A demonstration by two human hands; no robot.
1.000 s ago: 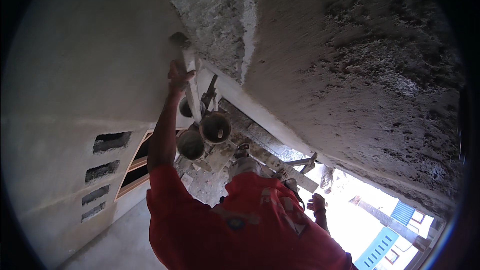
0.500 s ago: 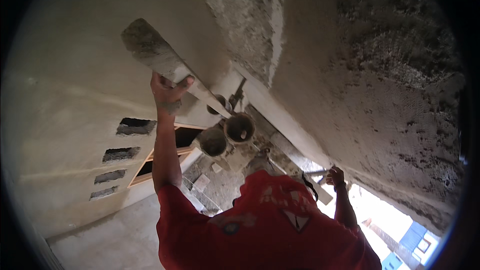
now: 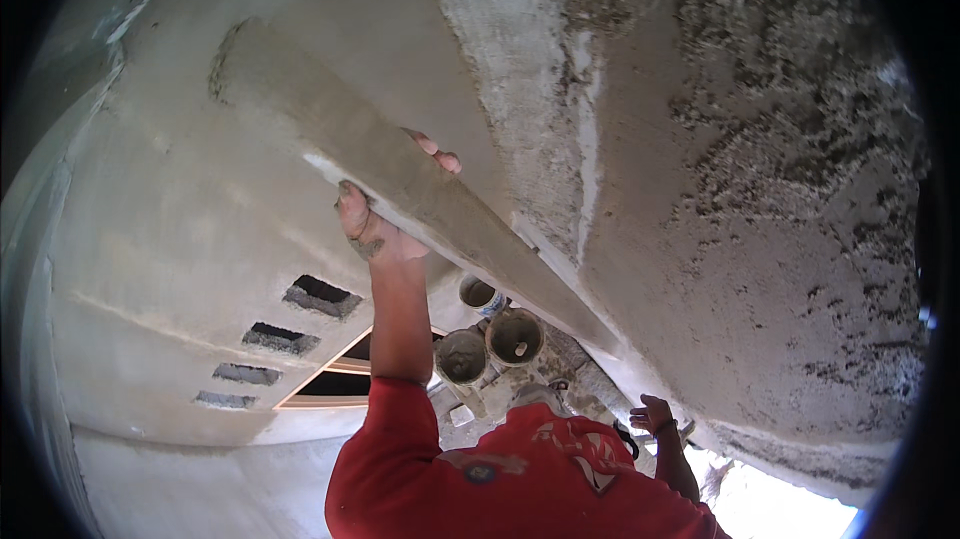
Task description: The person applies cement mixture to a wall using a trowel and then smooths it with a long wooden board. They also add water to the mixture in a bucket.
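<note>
My left hand (image 3: 384, 233) is closed round a long plasterer's straightedge (image 3: 490, 244), a flat board coated in grey mortar. Its thumb lies along the near edge, and the fingertips curl over the far one. The board slants across the corner, from the smooth plastered wall (image 3: 230, 209) on the left down to the foot of the rougher wall (image 3: 720, 269) on the right. Low on the right, my right hand (image 3: 653, 414) is beside that rougher wall, its fingers stretched out and apart. Nothing shows in its grip. Some wet mortar clings to my left wrist.
Several buckets (image 3: 515, 336) stand below in the corner, at least one with mortar inside. Several rectangular holes (image 3: 320, 295) pierce the left wall, beside a wooden-framed opening (image 3: 345, 379). Bright daylight (image 3: 775, 509) enters at the lower right.
My left hand and the straightedge have shifted right and down, and the board now shows its broad face across the corner. My right hand has lowered, its fingers now opened from the tool they held.
</note>
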